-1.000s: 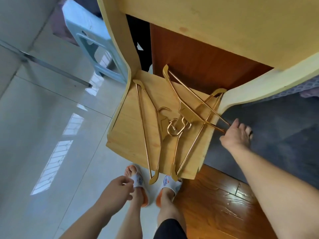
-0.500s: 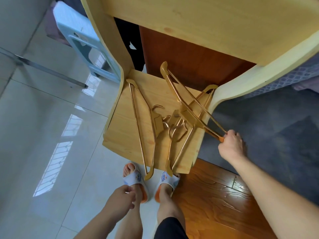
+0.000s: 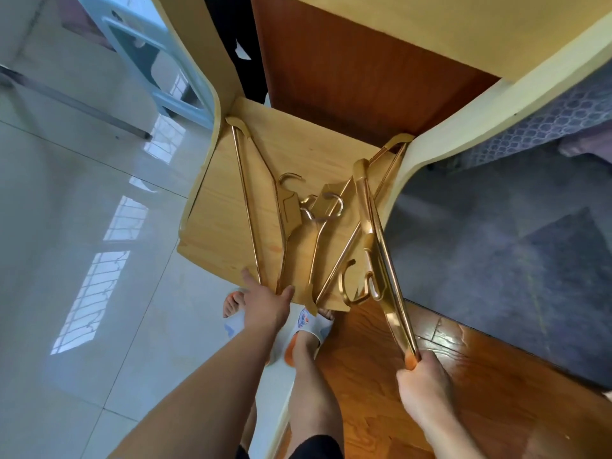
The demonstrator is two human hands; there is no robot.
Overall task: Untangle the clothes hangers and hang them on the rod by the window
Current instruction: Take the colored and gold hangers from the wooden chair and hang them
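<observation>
Since a second ago the right hand [image 3: 422, 376] has gone from reaching at the far end of one gold hanger [image 3: 381, 246] to gripping that end and drawing it back toward the body; the hanger now runs from the right side of the wooden shelf [image 3: 225, 233] out over its front edge, raised and tilted, its hook [image 3: 356, 286] hanging free above the edge. Right fingers are curled tight round the hanger's orange-tipped end. The left hand [image 3: 266, 304], idle near the feet a second ago, has come up to the shelf's front edge; its fingers are spread, thumb and forefinger touching or just closing on the near ends of the leftmost hanger [image 3: 255, 207]. Cannot tell whether a real pinch is formed yet. The remaining hangers [image 3: 326, 226] lie on the shelf, hooks bunched together at mid-shelf; whether they are interlocked I cannot resolve. Judgement: one hanger looks separated from the tangle, so the untangling step is partly done; the left hand appears placed to steady the pile. Nothing is hung yet, and the rod by the window is not in view. Risk: the lifted hanger's hook passes close to the crossed bars of its neighbour and could catch.
</observation>
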